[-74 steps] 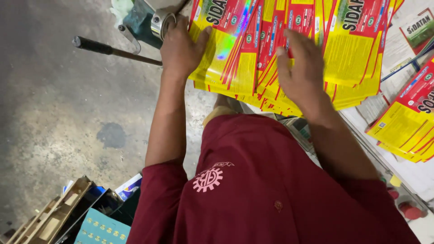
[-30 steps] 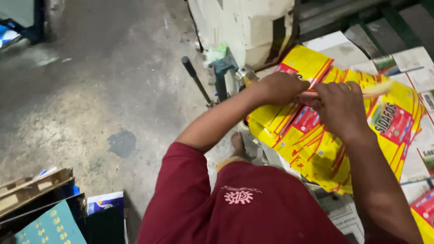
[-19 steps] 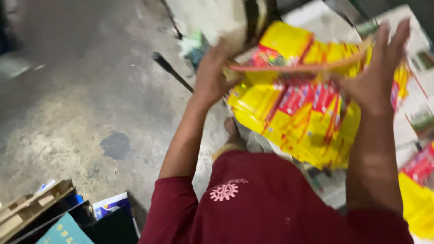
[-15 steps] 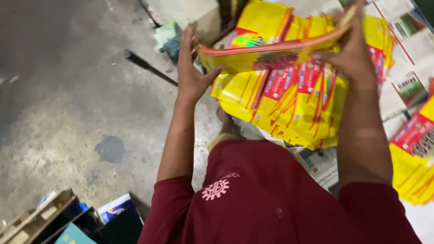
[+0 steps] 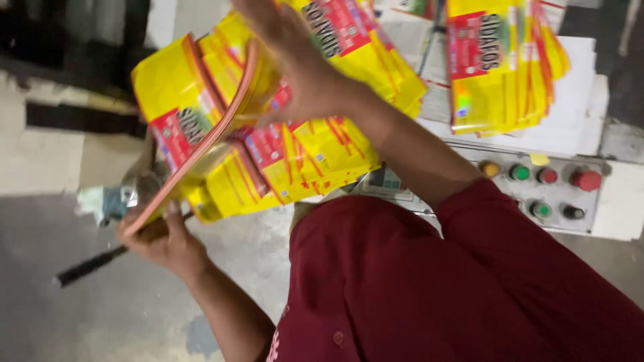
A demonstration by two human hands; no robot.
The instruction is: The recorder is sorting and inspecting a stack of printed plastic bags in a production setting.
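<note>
Pouches point(image 5: 288, 144), flat yellow ones with red panels, are held as a fanned stack tilted up in front of the person, above the floor point(image 5: 80, 315) and just left of the counter point(image 5: 570, 134). In the head view, the left hand point(image 5: 164, 238) grips the low corner of the stack, thumb on the near face and fingers curled beneath. The right hand point(image 5: 295, 67) lies spread on the upper part, palm and fingers pressed flat against the top pouch. A thin orange-red edge curves across the stack between the two hands. On the counter to the right lies a second pile of pouches point(image 5: 500, 64) on white sheets. A grey control panel point(image 5: 537, 188) with round yellow, green, red and black buttons sits just below it. A dark handle point(image 5: 87, 268) lies near the left hand, low over the concrete floor.
</note>
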